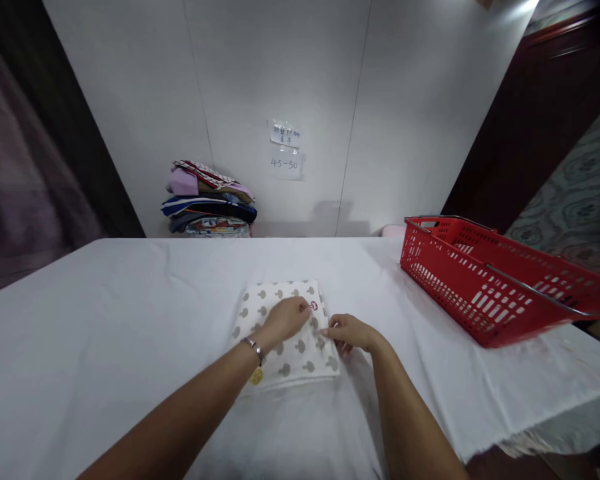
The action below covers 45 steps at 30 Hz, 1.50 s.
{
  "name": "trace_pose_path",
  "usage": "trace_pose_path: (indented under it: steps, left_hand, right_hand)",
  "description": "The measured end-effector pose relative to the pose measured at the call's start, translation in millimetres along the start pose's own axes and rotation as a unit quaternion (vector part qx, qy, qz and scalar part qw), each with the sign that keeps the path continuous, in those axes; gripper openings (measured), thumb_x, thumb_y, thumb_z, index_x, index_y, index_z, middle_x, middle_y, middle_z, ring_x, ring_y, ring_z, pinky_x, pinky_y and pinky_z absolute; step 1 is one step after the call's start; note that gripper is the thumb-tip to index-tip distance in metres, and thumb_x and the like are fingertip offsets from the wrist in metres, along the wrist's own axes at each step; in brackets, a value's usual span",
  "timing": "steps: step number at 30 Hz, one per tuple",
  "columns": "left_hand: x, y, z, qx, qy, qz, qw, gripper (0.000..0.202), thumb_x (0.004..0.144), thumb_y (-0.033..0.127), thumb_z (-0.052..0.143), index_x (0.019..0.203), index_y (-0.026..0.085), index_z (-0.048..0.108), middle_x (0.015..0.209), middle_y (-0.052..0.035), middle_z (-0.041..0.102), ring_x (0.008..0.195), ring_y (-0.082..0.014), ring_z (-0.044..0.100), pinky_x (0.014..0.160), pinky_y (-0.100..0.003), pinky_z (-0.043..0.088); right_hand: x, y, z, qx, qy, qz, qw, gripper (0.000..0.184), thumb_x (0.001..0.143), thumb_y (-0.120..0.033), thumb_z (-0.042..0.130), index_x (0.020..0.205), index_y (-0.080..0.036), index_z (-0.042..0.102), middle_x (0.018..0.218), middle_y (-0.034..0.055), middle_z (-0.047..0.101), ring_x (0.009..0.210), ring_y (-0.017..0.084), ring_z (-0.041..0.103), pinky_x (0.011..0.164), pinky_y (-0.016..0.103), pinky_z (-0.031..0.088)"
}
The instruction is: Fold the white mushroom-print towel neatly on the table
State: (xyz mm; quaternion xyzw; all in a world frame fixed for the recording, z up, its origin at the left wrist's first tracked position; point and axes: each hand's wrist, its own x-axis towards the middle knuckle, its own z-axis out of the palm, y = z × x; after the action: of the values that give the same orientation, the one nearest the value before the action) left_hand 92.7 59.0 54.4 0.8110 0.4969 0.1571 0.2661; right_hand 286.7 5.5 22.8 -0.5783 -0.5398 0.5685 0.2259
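A white cloth with grey mushroom-like prints lies folded into a neat rectangle on the white-covered table. My left hand reaches over it, fingers curled and pressed together beside a small red print near the upper right corner. What those fingers pinch, if anything, is hidden. At the cloth's right edge is my right hand, its thumb on top and the other fingers bent at the side, gripping the edge. A bracelet circles my left wrist, and a yellow print shows below it.
A red plastic basket with metal handles stands on the table at the right. Several folded fabrics are stacked at the back left. Two paper labels hang on the white wall behind.
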Motion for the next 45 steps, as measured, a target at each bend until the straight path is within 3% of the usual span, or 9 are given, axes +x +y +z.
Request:
trace_pose_path:
  steps: [4, 9, 14, 19, 23, 31, 38, 42, 45]
  left_hand:
    - [39, -19, -18.1, 0.105, 0.084, 0.026, 0.991, 0.037, 0.083, 0.037, 0.043, 0.111, 0.017, 0.058, 0.118, -0.0090, 0.058, 0.109, -0.0210, 0.050, 0.092, -0.030, 0.034]
    - [78, -32, -4.8, 0.144, 0.057, 0.029, 0.988, 0.050, 0.086, 0.048, 0.034, 0.123, 0.018, 0.048, 0.127, -0.0105, 0.052, 0.122, -0.0231, 0.040, 0.102, -0.041, 0.020]
    - [104, -27, 9.5, 0.152, 0.011, 0.028, 0.988, 0.057, 0.079, 0.060, 0.038, 0.112, 0.017, 0.056, 0.120, -0.0130, 0.057, 0.115, -0.0270, 0.046, 0.098, -0.041, 0.024]
    - [119, -29, 12.3, 0.140, 0.045, 0.006, 0.989, 0.047, 0.075, 0.058, 0.048, 0.094, 0.017, 0.059, 0.100, -0.0103, 0.065, 0.095, -0.0247, 0.058, 0.081, -0.032, 0.036]
    - [122, -34, 16.7, 0.133, 0.039, -0.025, 0.990, 0.044, 0.075, 0.059, 0.048, 0.088, 0.018, 0.058, 0.098, -0.0092, 0.065, 0.092, -0.0244, 0.059, 0.076, -0.030, 0.037]
    - [120, -36, 27.8, 0.142, 0.053, -0.024, 0.988, 0.047, 0.078, 0.061, 0.042, 0.091, 0.018, 0.058, 0.102, -0.0095, 0.064, 0.095, -0.0243, 0.058, 0.081, -0.032, 0.035]
    - [121, -37, 28.8, 0.112, 0.078, -0.010, 0.991, 0.050, 0.079, 0.057, 0.045, 0.108, 0.018, 0.055, 0.111, -0.0090, 0.060, 0.103, -0.0233, 0.054, 0.088, -0.035, 0.034]
    - [95, -34, 15.9, 0.112, 0.146, 0.078, 0.980, 0.043, 0.085, 0.045, 0.043, 0.117, 0.018, 0.051, 0.122, -0.0080, 0.054, 0.115, -0.0205, 0.046, 0.098, -0.035, 0.029]
    - [61, -40, 14.0, 0.161, 0.148, 0.141, 0.966, 0.044, 0.086, 0.044, 0.042, 0.124, 0.021, 0.046, 0.136, -0.0070, 0.043, 0.127, -0.0214, 0.033, 0.107, -0.040, 0.019]
  right_hand:
    - [2, 0, 5, -0.019, 0.037, -0.005, 0.999, 0.020, 0.070, -0.030, 0.064, 0.078, -0.018, 0.049, 0.056, -0.0031, 0.056, 0.042, 0.011, 0.054, 0.036, 0.022, 0.047]
    - [4, 3, 7, -0.007, 0.045, -0.027, 0.999, 0.015, 0.069, -0.023, 0.060, 0.077, -0.019, 0.047, 0.060, -0.0041, 0.054, 0.043, 0.011, 0.054, 0.036, 0.022, 0.046]
    - [1, 1, 8, 0.009, 0.034, -0.009, 0.999, 0.028, 0.069, -0.030, 0.063, 0.090, -0.020, 0.047, 0.065, -0.0035, 0.055, 0.045, 0.011, 0.054, 0.038, 0.021, 0.045]
    - [-5, -10, 18, -0.017, 0.062, -0.022, 0.998, 0.047, 0.072, -0.029, 0.062, 0.115, -0.024, 0.046, 0.075, -0.0008, 0.060, 0.053, 0.011, 0.055, 0.042, 0.018, 0.042]
    - [-11, -17, 24, -0.055, 0.057, -0.056, 0.995, 0.033, 0.077, -0.025, 0.054, 0.110, -0.021, 0.052, 0.084, 0.0017, 0.063, 0.064, 0.012, 0.057, 0.048, 0.017, 0.043]
    - [-14, -14, 18, -0.140, 0.012, 0.004, 0.990, 0.027, 0.084, -0.027, 0.036, 0.107, -0.019, 0.049, 0.085, 0.0042, 0.061, 0.041, 0.009, 0.050, 0.037, 0.020, 0.039]
    - [-12, -21, 27, -0.299, 0.079, -0.006, 0.951, 0.033, 0.081, -0.021, 0.037, 0.111, -0.018, 0.052, 0.088, 0.0089, 0.066, 0.063, 0.018, 0.059, 0.054, 0.026, 0.041]
    - [-11, -15, 32, -0.358, 0.107, -0.020, 0.927, 0.037, 0.080, -0.018, 0.038, 0.114, -0.019, 0.051, 0.095, 0.0097, 0.067, 0.079, 0.021, 0.061, 0.065, 0.028, 0.041]
    - [-19, -18, 36, -0.415, 0.135, 0.007, 0.900, 0.033, 0.083, -0.023, 0.037, 0.110, -0.016, 0.055, 0.094, 0.0126, 0.067, 0.082, 0.024, 0.062, 0.068, 0.032, 0.042]
